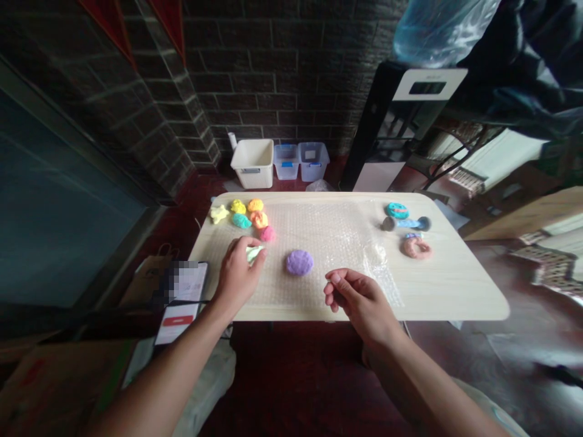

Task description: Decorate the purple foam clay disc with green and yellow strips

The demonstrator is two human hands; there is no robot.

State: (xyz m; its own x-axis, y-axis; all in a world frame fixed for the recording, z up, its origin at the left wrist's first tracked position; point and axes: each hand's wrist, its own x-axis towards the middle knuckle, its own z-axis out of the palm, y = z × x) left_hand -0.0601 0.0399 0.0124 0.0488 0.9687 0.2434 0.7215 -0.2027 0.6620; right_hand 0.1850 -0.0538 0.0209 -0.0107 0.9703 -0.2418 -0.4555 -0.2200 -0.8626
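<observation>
My left hand is closed around a pale green lump of modelling clay, low over the table's left part; the hand partly hides the lump. To its right, a flattened purple clay lump lies on bubble wrap. My right hand hovers near the front edge, right of the purple lump, thumb and fingertips pressed together. Whatever may be between those fingertips is too small to make out. Just beyond my left hand sit a pink lump, an orange lump and a teal lump.
Yellow lumps and a pale yellow star-like piece lie at the table's back left. At right are a teal disc, a dumbbell shape and a pinkish-brown ring. Storage bins and a water dispenser stand behind.
</observation>
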